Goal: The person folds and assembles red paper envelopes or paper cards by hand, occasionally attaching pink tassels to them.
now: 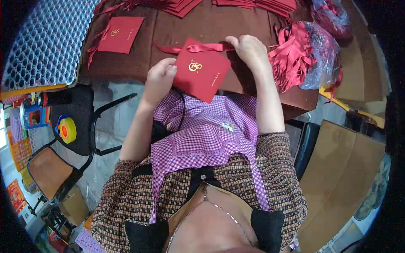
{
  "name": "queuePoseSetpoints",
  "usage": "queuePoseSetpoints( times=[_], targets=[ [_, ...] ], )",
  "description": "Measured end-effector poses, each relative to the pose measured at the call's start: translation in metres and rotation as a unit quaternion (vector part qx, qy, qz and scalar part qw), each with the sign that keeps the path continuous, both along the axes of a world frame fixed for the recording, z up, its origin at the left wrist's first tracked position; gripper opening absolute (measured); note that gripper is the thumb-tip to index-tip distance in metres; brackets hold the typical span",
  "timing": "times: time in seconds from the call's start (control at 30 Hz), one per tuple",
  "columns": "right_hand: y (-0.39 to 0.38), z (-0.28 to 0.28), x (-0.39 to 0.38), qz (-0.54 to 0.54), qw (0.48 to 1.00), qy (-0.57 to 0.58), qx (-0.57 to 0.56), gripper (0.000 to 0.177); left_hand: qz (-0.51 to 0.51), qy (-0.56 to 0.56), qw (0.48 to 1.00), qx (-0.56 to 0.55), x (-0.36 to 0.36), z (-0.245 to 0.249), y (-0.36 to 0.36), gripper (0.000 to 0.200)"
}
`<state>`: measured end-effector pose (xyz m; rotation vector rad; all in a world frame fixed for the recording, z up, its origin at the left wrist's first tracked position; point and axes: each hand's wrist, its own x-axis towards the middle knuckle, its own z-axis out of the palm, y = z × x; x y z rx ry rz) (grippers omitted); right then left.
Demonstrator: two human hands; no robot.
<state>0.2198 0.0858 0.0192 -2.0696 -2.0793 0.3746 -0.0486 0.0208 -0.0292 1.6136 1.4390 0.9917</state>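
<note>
My left hand (159, 81) grips the left edge of a red card (201, 78) with gold print, held tilted over the near edge of the cloth-covered table. A shiny red ribbon (206, 47) crosses the card's top corner in what looks like a loop or knot. One ribbon tail points left; the other runs to my right hand (249, 49), whose thumb and fingers are closed on it. Left of my hands, a similar red card (121, 34) with a ribbon at its side lies flat. To the right is a heap of red ribbons (292, 57).
The table wears a brown cloth (166, 27). Stacks of red cards (181, 6) lie at its far side. Clear plastic bags (322, 55) sit at right. A honeycomb-like tray (48, 40) stands left, above a chair (71, 120) holding yellow tape (66, 130). Cardboard (337, 181) leans right.
</note>
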Motion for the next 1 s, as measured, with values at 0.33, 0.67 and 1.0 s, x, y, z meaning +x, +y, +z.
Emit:
queuePoseSetpoints(
  times=[0.33, 0.67, 1.0],
  targets=[
    [0.004, -0.029, -0.016, -0.041, 0.997, 0.01, 0.07, 0.034, -0.021, -0.014, 0.999, 0.036, -0.008, -0.001, 0.002, 0.028],
    [0.012, -0.054, -0.007, 0.033, 0.975, 0.101, 0.197, 0.023, -0.032, 0.115, 0.991, 0.056, -0.012, -0.012, -0.001, 0.025],
    [-0.05, -0.006, -0.039, 0.029, 0.8, 0.583, 0.138, 0.012, -0.002, 0.084, 0.99, 0.112, 0.005, -0.009, 0.002, 0.03]
  ],
)
